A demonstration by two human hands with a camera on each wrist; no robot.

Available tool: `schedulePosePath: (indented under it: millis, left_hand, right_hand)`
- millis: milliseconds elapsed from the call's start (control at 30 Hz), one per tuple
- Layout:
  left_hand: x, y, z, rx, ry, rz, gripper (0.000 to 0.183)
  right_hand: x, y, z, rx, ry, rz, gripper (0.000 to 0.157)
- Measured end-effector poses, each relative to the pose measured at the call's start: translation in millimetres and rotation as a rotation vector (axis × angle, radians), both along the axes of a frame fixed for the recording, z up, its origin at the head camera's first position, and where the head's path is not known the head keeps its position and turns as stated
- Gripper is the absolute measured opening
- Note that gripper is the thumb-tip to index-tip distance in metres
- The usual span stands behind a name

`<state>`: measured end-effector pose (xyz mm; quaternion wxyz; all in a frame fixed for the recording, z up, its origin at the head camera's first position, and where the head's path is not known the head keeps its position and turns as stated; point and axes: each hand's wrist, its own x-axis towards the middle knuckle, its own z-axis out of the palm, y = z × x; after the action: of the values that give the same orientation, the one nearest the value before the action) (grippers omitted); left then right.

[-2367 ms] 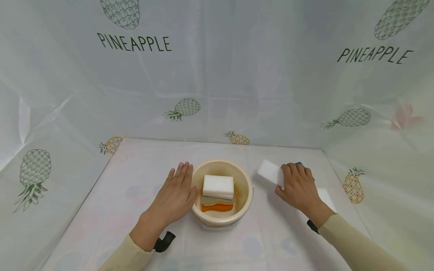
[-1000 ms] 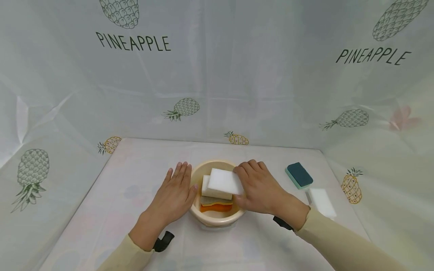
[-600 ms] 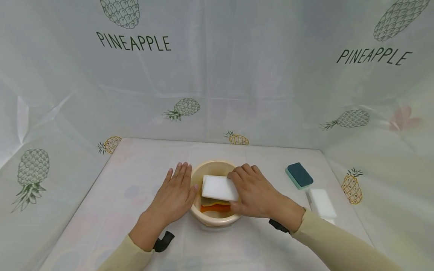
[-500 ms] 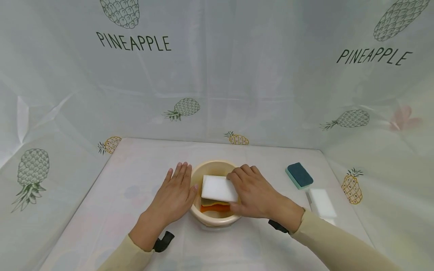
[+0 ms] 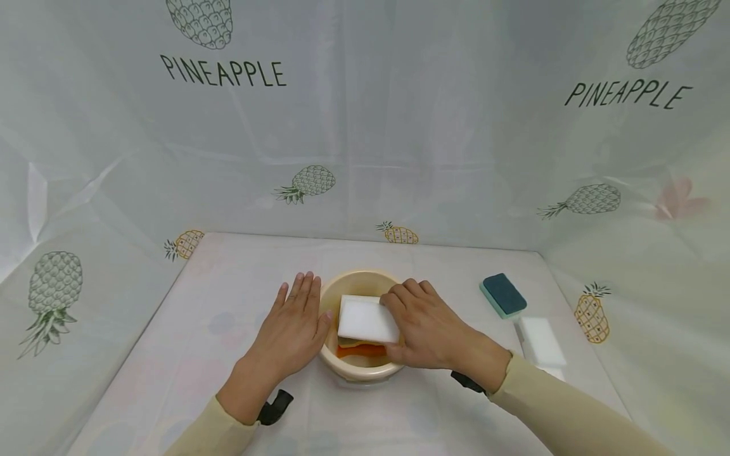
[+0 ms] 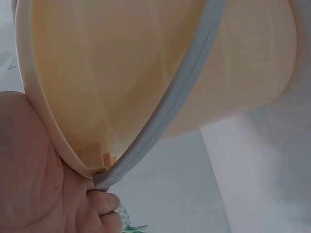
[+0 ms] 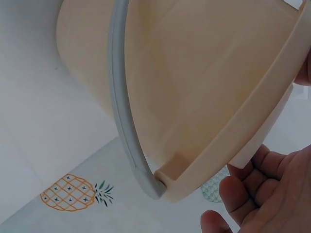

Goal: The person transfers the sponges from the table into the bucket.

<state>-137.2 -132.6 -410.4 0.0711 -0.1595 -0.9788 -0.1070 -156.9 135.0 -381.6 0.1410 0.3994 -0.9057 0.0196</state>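
A cream bucket point(image 5: 360, 375) stands between both hands, its grey carrying handle point(image 6: 163, 107) hanging at the near side. My right hand point(image 5: 424, 326) pinches a white sponge point(image 5: 369, 320) over the bucket's mouth, close on top of the stack inside. Part of this sponge shows beyond the rim in the right wrist view, between the fingers and thumb. Beneath it, an orange layer point(image 5: 360, 351) and a yellowish edge peek out; the rest of the stack is covered. My left hand point(image 5: 291, 332) lies against the bucket's left rim with straight fingers.
On the right of the table lie a dark blue and green scouring sponge point(image 5: 504, 295) and a white sponge block point(image 5: 540, 342). A pale sheet printed with pineapples point(image 5: 365, 126) rises behind the table and along its sides.
My right hand has carried the white sponge left from the table's right side to the bucket, then lowered it onto the stack. The blue-green sponge is now uncovered. My left hand stays put.
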Motion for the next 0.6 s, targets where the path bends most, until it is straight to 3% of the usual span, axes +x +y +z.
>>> schedulePosePath:
  millis: [367, 600]
  left_hand:
    - [0.4, 0.1, 0.3, 0.016, -0.011, 0.009, 0.067]
    - [0.7, -0.1, -0.1, 0.026, -0.014, 0.004, 0.067]
  right_hand:
    - [3.9, 2.0, 4.1, 0.019, -0.041, 0.022, 0.053]
    - [3.6, 2.9, 4.1, 0.049, -0.051, 0.032, 0.062]
